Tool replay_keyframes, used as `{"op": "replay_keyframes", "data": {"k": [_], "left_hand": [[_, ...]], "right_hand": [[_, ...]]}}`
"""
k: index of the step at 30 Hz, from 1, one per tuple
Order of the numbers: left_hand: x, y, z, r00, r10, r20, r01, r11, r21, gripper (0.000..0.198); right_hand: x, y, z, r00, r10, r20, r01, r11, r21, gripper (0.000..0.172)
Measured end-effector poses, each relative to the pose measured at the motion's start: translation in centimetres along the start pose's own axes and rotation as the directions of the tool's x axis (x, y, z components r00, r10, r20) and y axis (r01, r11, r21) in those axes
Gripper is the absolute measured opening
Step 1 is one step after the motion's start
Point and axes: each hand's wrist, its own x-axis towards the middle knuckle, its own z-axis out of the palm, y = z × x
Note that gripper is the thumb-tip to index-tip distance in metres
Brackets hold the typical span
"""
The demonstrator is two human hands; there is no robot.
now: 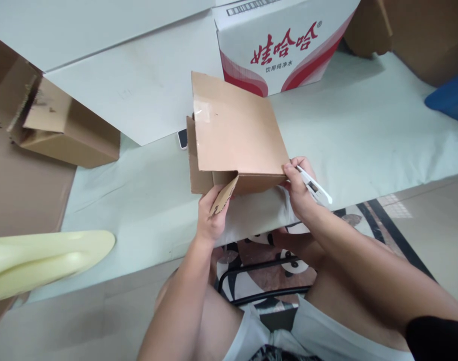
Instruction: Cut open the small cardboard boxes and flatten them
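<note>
A brown cardboard box [238, 133] is held tilted above the cloth-covered table, its flaps open toward the left. My left hand [211, 215] is closed around a folded flap [226, 194] at the box's lower left. At the lower right corner, my right hand [298, 188] pinches the box edge between thumb and fingers. A slim white utility knife [314, 186] with a dark slot is also tucked in my right hand, pointing down and right. The inside of the box is mostly hidden.
A white carton with red lettering [277, 60] and a larger white box [135, 85] stand behind. A phone-like object [182, 139] peeks out beside the box. At the left are a smaller brown box [69, 125] and a pale yellow plastic object [52, 258]; something blue [450, 99] lies right.
</note>
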Motion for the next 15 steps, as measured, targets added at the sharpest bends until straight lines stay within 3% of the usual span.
{"op": "replay_keyframes", "data": {"k": [15], "left_hand": [[-0.1,-0.33,-0.04,1.0,-0.004,0.0,0.004,1.0,-0.016,0.032]], "right_hand": [[0.1,0.14,0.03,1.0,0.013,-0.016,-0.012,1.0,0.018,0.039]]}}
